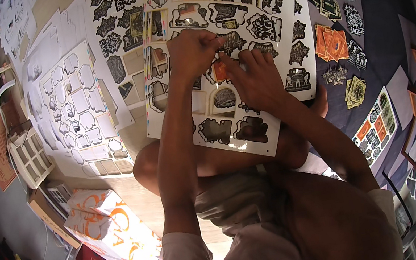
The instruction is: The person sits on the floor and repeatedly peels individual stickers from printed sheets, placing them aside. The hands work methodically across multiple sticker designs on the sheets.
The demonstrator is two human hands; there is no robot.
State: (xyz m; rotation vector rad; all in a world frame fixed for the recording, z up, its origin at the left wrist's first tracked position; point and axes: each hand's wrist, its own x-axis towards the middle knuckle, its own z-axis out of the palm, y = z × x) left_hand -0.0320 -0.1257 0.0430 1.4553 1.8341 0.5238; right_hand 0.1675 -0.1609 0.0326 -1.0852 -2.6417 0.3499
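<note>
A white-edged sheet of die-cut stickers (269, 145) lies across my lap, over other printed sheets. Several of its outlines are see-through, with the stickers gone. My left hand (192, 52) is closed, its thumb and finger pinched beside a dark sticker (232, 43) on the sheet. What sits between those fingertips is too small to make out. Just to the right and below, my right hand (258, 80) rests over the sheet, index finger stretched toward the left fingertips and the other fingers bent apart. An orange patch (220, 70) shows just left of the right hand.
On the right, dark cloth carries sorted piles: orange stickers (332, 42), yellow stickers (355, 90) and black-and-white stickers (353, 19). Another sticker sheet (379, 126) lies below them. Spent backing sheets (72, 104) are stacked at left, above an orange-and-white bag (106, 220).
</note>
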